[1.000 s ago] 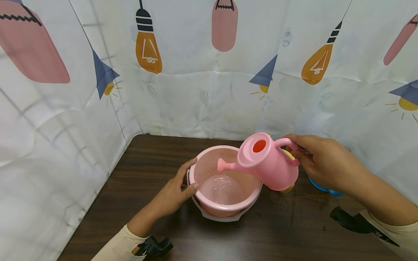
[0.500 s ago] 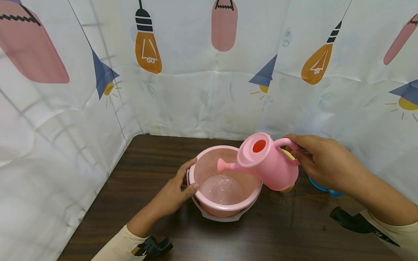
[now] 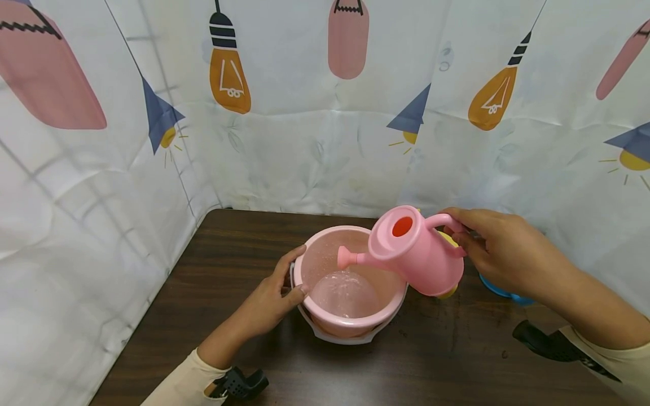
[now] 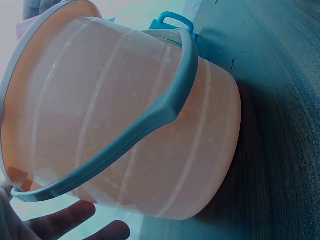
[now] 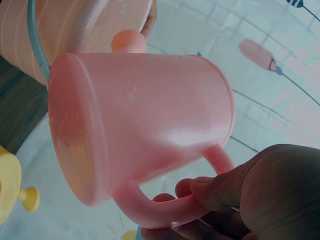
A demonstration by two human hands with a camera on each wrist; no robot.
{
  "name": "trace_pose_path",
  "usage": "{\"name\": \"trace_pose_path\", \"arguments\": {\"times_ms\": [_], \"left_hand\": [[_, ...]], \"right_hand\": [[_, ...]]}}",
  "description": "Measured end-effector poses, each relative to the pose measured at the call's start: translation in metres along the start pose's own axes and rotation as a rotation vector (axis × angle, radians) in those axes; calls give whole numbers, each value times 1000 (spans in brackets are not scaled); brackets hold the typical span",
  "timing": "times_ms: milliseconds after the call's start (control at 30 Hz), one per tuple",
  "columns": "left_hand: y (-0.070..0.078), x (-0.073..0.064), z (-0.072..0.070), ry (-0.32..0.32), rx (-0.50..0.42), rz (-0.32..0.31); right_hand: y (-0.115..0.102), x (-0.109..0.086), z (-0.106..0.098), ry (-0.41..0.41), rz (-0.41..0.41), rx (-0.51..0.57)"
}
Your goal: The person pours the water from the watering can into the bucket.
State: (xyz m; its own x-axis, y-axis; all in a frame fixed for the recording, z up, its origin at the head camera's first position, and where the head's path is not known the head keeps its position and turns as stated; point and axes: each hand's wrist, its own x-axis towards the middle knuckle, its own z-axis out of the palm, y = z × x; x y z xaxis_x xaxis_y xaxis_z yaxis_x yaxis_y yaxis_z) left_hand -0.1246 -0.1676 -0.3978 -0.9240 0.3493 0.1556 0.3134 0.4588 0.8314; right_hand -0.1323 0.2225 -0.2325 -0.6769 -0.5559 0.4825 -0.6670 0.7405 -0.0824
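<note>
The watering can (image 3: 416, 254) was tilted over the bucket (image 4: 130, 100) on the tabletop (image 3: 447, 361), apparently for pouring, my right fingers (image 3: 472, 219) curled round its handle (image 3: 439, 220), my left fingers (image 3: 289, 259) gripping the rim (image 3: 350, 323), presumably for steadiness.

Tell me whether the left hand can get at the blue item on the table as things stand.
Probably not easily: the left hand holds the pink bucket, which stands between it and the blue item, and the right hand, gripping the pink watering can, partly hides that item.
</note>
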Motion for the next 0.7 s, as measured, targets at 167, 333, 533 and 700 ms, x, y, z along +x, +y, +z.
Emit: {"name": "trace_pose_path", "arguments": {"times_ms": [167, 333, 533, 700], "left_hand": [[1, 0, 0, 0, 0, -1], [2, 0, -1, 1, 5, -9], [1, 0, -1, 4, 4, 6], [2, -1, -1, 2, 1, 2]], "right_hand": [[0, 0, 0, -1, -1, 5], [0, 0, 0, 2, 1, 4], [0, 0, 0, 3, 4, 4], [0, 0, 0, 11, 3, -3]]}}
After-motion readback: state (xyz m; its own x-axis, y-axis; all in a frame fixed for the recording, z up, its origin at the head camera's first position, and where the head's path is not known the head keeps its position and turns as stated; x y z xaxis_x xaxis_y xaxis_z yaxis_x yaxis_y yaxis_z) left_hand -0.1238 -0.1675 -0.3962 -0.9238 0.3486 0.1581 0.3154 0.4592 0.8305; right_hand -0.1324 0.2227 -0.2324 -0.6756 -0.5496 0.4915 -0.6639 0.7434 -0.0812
